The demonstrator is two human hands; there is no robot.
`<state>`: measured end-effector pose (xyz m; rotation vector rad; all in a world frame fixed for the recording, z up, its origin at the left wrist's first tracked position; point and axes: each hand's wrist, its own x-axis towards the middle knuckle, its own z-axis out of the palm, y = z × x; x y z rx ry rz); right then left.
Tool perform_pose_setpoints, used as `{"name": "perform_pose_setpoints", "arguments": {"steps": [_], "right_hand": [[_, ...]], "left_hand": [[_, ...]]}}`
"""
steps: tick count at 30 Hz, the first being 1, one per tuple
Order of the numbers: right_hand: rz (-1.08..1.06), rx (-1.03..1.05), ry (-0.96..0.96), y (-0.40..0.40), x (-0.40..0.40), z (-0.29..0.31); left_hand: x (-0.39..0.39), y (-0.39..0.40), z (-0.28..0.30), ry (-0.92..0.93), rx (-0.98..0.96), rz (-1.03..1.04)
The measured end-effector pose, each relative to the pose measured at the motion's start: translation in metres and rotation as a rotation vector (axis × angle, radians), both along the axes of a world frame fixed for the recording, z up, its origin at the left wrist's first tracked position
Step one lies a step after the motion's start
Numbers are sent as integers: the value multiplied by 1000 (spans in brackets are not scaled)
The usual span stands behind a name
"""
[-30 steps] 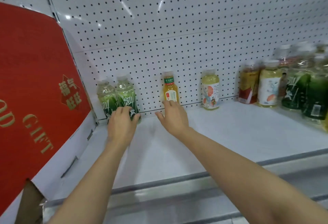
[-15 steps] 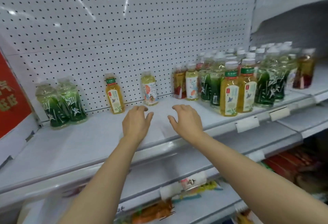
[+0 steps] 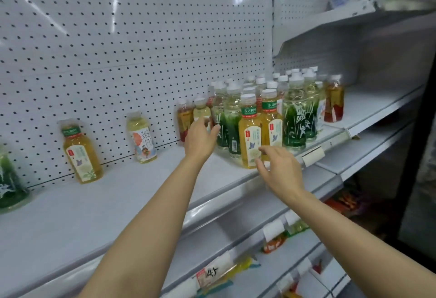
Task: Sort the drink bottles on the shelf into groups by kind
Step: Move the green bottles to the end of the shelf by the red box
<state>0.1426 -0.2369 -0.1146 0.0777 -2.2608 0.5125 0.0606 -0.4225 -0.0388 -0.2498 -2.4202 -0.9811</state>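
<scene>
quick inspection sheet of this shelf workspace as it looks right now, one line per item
surface: white shelf, its left stretch mostly bare, pegboard back panel behind.
job's things: mixed cluster of bottles crowded at the right; yellow tea bottle and pale bottle with illustrated label each standing alone at the back; green bottle at the left edge.
clutter: price tag holder on the shelf lip.
grippers: left hand open, reaching at the cluster's left side; right hand open, fingers just in front of the front yellow bottle; contact cannot be told.
cables: nothing seen.
surroundings: lower shelves with blurred goods and paper tags; upper shelf at right.
</scene>
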Motion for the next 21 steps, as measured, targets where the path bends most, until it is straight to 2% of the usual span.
{"name": "perform_pose_setpoints", "arguments": {"steps": [4,8,12,17,21], "right_hand": [[-100,-32,18,36,-8,2],[-174,-116,-30,65,-17,-1],[-195,-230,-71,94,-37,-3],[-193,-427,-104,117,-76,5],[-99,-546,-116,124,-104,11]], "left_hand": [[-30,34,26,-78,242,-113],[-56,50,26,-229,426,-255],[-70,49,15,-265,385,-298],[-76,51,11,-179,323,-273],[-72,45,-1,-86,483,-158]]}}
